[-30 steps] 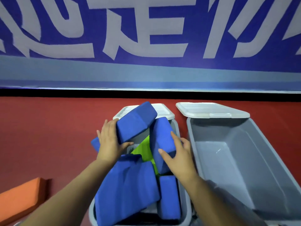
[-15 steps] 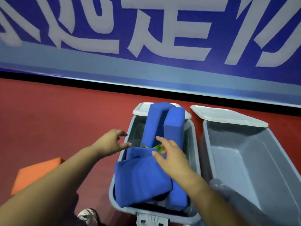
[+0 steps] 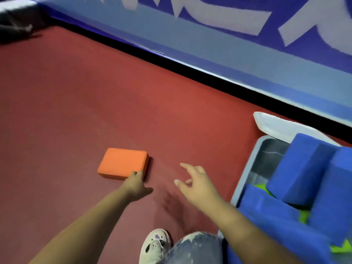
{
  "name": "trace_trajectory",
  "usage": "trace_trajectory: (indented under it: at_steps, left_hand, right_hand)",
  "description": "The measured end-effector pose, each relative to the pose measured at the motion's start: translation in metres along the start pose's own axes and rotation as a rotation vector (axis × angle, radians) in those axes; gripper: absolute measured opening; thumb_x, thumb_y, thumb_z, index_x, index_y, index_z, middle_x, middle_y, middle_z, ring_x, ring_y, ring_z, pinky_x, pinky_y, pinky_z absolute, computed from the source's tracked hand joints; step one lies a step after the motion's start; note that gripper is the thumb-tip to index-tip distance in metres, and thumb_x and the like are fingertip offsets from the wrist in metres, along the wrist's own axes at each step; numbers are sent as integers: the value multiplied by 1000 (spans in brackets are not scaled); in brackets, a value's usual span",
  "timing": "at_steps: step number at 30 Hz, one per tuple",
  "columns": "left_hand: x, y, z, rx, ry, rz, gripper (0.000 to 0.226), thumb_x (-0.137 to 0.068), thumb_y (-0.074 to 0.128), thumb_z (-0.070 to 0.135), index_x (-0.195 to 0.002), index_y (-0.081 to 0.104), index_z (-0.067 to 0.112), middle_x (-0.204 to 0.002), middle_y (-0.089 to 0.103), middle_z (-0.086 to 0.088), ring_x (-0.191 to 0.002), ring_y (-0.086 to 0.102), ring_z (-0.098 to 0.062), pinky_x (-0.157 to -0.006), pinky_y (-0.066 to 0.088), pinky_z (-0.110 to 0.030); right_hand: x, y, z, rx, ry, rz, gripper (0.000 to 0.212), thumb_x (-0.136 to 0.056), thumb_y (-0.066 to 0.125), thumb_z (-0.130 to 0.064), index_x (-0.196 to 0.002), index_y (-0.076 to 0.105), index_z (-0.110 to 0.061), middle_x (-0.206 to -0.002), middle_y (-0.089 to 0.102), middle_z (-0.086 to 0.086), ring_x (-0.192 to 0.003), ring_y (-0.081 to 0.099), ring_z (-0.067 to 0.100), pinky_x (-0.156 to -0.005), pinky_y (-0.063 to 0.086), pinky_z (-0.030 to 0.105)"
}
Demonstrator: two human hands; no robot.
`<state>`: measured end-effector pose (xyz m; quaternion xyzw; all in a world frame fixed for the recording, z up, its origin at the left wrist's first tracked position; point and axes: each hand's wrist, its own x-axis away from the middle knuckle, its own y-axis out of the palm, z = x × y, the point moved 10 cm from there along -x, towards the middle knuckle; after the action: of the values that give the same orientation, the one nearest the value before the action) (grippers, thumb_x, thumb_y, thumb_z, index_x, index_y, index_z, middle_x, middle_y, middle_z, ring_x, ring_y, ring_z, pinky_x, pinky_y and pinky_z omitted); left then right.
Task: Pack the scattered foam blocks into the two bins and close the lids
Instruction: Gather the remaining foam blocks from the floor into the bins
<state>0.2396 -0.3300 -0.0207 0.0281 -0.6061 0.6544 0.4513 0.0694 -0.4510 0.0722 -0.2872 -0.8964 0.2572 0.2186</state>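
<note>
Head view, grey bin [image 3: 245,178] piled with blue blocks [image 3: 297,172], left hand [image 3: 136,184] touching orange block [image 3: 122,162], fingers hidden, right hand [image 3: 196,182] spread above floor [image 3: 95,92].

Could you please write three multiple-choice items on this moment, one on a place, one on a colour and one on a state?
1. Where does the orange block lie?
A. in the bin
B. on the red floor
C. on the lid

2. What colour are most blocks in the bin?
A. blue
B. orange
C. white

3. What is the right hand doing?
A. gripping a block
B. pressing the lid
C. held open, holding nothing

Answers: 1 B, it lies flat on the floor, the left hand at its near edge. 2 A, blue blocks fill it. 3 C, fingers spread over the floor.
</note>
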Motion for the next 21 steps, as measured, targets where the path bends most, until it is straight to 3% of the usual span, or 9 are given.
trace_trajectory:
  at_steps: [6,10,13,16,19,21]
  left_hand:
    - [-102,42,-59,40,-138,27,89,-80,70,43,-150,21,16,-151,26,-13,-135,35,-36,-108,35,-40]
    - [-164,60,-74,-153,-127,78,95,-81,69,46,-152,11,24,-161,-3,-2,-148,3,-27,-114,21,-53]
    - [-198,56,-94,-81,-231,136,95,-81,63,57,-153,8,27,-162,-5,0,-148,-4,-26,-113,14,-61]
    - [-204,70,-120,32,-322,182,91,-84,48,68,-153,5,28,-162,-7,-2,-148,-7,-28,-113,10,-64]
    - [-181,92,-120,-47,-230,266,97,-83,42,72,-154,-4,23,-161,-14,-6,-148,-10,-29,-114,7,-60]
    - [-158,105,-123,-23,-201,320,102,-83,43,72,-153,-9,19,-159,-19,-9,-148,-8,-29,-114,7,-57]
  right_hand:
    - [-83,104,72,-26,180,-129,55,-85,64,-37,-136,46,-29,-128,43,6,-107,58,22,-99,43,29]
    - [-106,157,125,-21,289,-171,56,-86,62,-39,-138,44,-27,-132,44,10,-116,53,24,-102,37,25]
    - [-109,194,163,-64,394,-199,56,-85,63,-40,-137,45,-26,-133,47,13,-122,49,25,-105,35,27]
    - [-111,223,184,-205,473,-189,57,-84,65,-40,-137,46,-27,-134,50,10,-119,51,17,-104,38,28]
    - [-117,237,188,-417,551,-161,61,-86,64,-36,-141,40,-27,-137,48,4,-113,50,10,-100,37,24]
    - [-129,236,185,-343,528,-133,70,-86,62,-40,-146,28,-30,-147,36,9,-126,44,17,-110,32,32]
